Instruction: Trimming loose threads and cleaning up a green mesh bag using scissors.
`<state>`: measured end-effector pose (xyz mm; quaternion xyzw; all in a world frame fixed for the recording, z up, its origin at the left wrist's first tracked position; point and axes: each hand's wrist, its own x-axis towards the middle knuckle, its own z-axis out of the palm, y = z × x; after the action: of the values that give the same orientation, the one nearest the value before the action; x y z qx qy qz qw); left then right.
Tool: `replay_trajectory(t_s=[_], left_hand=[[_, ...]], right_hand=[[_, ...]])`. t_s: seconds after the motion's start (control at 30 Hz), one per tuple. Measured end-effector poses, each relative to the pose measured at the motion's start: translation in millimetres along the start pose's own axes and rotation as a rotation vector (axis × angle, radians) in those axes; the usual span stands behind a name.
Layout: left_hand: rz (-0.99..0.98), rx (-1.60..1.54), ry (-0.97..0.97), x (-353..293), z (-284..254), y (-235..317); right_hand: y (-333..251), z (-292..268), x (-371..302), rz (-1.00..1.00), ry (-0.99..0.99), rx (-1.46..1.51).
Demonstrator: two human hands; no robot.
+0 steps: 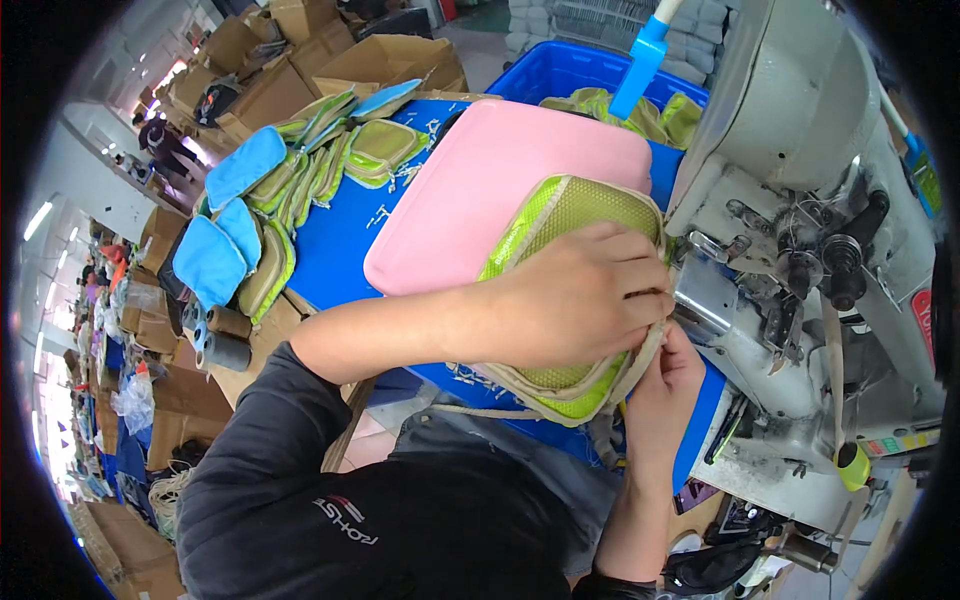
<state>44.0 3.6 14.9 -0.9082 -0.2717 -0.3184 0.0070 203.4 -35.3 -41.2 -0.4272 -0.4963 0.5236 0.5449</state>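
A lime-green mesh pouch (pixel 590 200) with beige edging lies tilted over a pink padded panel (pixel 510 130), its right edge close to the sewing machine (pixel 705 300). My left hand (pixel 585 295) reaches across it, fingers curled over the right edge beside the machine's metal arm. Just below, my right hand (pixel 672 375) pinches the beige edging at the pouch's lower right side. The left hand hides much of the pouch's middle, and the exact grip of its fingertips is partly hidden.
Several green and blue pouches (pixel 250 165) are piled at the left of the blue tabletop (pixel 335 250), with thread cones (pixel 228 350) below. Behind stands a blue crate (pixel 560 70) holding green pieces. Cardboard boxes (pixel 390 62) fill the back left. Thread scraps lie around.
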Motion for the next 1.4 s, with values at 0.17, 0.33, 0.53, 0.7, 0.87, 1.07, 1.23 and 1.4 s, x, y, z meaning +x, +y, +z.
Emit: replay_trajectory(t_s=[0.17, 0.33, 0.53, 0.7, 0.87, 1.07, 1.23, 1.4], left_hand=[[0.025, 0.166, -0.034, -2.9, 6.3, 3.2], [-0.004, 0.121, -0.025, -3.5, 4.9, 3.2], [-0.085, 0.026, -0.130, -11.1, -13.7, 2.8], [-0.135, -0.037, -0.148, -19.7, -15.1, 0.4], [-0.135, -0.130, 0.053, 5.4, -9.6, 4.2], [0.034, 0.038, 0.018, 2.4, 1.9, -3.2], [0.107, 0.097, -0.025, 5.0, 5.9, -8.6], [0.077, -0.085, 0.121, -2.5, 17.4, -17.6]], right_hand=[[-2.0, -1.6, -0.9, 0.011, 0.011, -0.016], [-6.9, -2.7, -1.6, 0.070, 0.025, -0.008], [-2.8, -9.9, -0.8, 0.066, 0.066, -0.025], [-2.2, -7.7, -1.5, 0.097, 0.050, -0.019], [-2.1, -5.6, -3.4, 0.089, 0.070, -0.006], [-7.4, -0.6, -8.0, 0.053, 0.074, 0.023], [-7.4, -5.0, -9.4, 0.054, 0.082, 0.005], [-5.5, -1.7, -8.2, 0.041, 0.094, -0.014]])
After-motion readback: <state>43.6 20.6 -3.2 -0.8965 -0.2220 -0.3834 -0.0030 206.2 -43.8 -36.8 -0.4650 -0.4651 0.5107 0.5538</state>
